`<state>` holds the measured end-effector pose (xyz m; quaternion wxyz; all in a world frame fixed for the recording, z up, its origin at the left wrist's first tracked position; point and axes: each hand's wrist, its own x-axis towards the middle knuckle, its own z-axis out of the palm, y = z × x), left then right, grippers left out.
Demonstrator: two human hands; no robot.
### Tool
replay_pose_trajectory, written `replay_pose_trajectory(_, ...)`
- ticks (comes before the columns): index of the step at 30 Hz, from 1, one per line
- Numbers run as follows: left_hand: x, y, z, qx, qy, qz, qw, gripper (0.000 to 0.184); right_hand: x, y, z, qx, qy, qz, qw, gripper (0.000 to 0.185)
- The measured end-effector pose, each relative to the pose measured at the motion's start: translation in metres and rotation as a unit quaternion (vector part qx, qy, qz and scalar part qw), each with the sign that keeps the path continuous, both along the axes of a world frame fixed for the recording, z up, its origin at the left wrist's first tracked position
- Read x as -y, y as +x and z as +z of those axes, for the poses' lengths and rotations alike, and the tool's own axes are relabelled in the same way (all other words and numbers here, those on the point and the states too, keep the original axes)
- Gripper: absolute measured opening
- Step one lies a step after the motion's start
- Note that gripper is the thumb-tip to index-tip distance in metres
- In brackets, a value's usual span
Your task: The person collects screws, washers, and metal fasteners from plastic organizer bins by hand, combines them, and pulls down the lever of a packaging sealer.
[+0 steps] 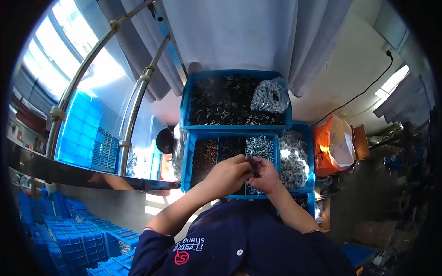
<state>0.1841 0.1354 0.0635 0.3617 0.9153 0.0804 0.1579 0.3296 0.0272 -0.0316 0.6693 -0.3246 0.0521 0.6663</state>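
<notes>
My left hand (pixel 230 175) and my right hand (pixel 265 175) meet over the near blue divided bin (pixel 185 168). Between the fingertips is a small dark part (pixel 256 171), its exact kind too small to make out. My right hand is closed on it; the left fingers pinch right beside it, their contents hidden. Below the hands, the bin's compartments hold copper-coloured small parts (pixel 205 154), black small parts (pixel 231 146) and silver screws (pixel 260 146). Both hands partly cover the middle and right compartments.
Behind stands a larger blue bin (pixel 184 108) of black parts with a plastic bag of silver screws (pixel 269 96). At right, another blue bin (pixel 311 161) holds bagged silver pieces (pixel 294 158). An orange bag (pixel 324 149), a metal-framed rack (pixel 129 119) and stacked blue crates (pixel 69 241) flank me.
</notes>
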Motion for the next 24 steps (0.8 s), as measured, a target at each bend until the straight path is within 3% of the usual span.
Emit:
replay_pose_trajectory(3,0.004,0.026,-0.019,-0.083,0.078,-0.050,0.992,0.021,0.009,0.000,-0.023,-0.201,0.137,0.041,0.969,0.031)
replay_pose_trajectory(4,0.007,0.029,-0.025,-0.082,0.132,-0.061,0.986,0.029,0.009,-0.002,-0.019,-0.176,0.087,0.021,0.980,0.031)
replay_pose_trajectory(7,0.009,0.024,-0.026,-0.078,0.050,-0.068,0.993,0.035,0.017,0.001,-0.028,-0.203,0.138,0.037,0.969,0.031)
replay_pose_trajectory(13,-0.011,-0.016,-0.018,0.013,-0.075,0.019,0.997,0.023,0.000,-0.010,-0.017,-0.257,0.063,0.010,0.964,0.024)
replay_pose_trajectory(14,-0.012,-0.027,-0.017,0.015,-0.091,0.049,0.995,0.023,-0.006,-0.016,-0.001,-0.164,-0.077,-0.040,0.983,0.019)
replay_pose_trajectory(21,0.009,-0.132,-0.052,0.068,-0.195,0.270,0.940,0.012,-0.052,-0.023,0.014,-0.140,-0.060,0.030,0.988,0.020)
replay_pose_trajectory(24,0.029,-0.171,-0.073,0.018,-0.252,0.351,0.902,0.011,-0.103,-0.038,0.023,-0.046,-0.022,0.099,0.994,0.024)
